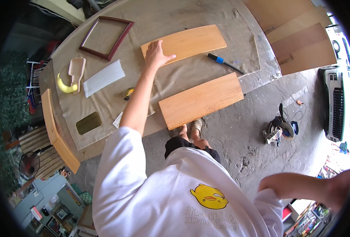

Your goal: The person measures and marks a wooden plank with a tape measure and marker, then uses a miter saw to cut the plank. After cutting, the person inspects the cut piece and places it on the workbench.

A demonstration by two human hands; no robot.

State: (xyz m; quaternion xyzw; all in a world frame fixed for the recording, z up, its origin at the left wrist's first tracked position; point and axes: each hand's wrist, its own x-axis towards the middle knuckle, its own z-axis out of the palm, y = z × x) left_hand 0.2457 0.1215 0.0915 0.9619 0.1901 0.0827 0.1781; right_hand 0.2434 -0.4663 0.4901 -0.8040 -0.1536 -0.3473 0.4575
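My left hand [157, 54] rests on the left end of a light wooden plank [188, 40], fingers apart and thumb out along its near edge. A second plank [200, 100] lies nearer me over the table's front edge, and a black brush with a blue band [222, 61] lies between the two. Left of my arm are a yellow-and-black object [129, 93], partly hidden, and a white sheet [103, 78]. My right hand [339, 185] is out at the far right rim, dark and blurred, its fingers unclear.
The cloth-covered table [246, 23] also bears a dark red frame [121, 38], banana [64, 84], wooden tray [77, 67] and brass-coloured plate [88, 123]. Boards [301, 47] stand right. A power saw [281, 130] sits on the floor near a car [333, 102]. A fan [29, 164] stands left.
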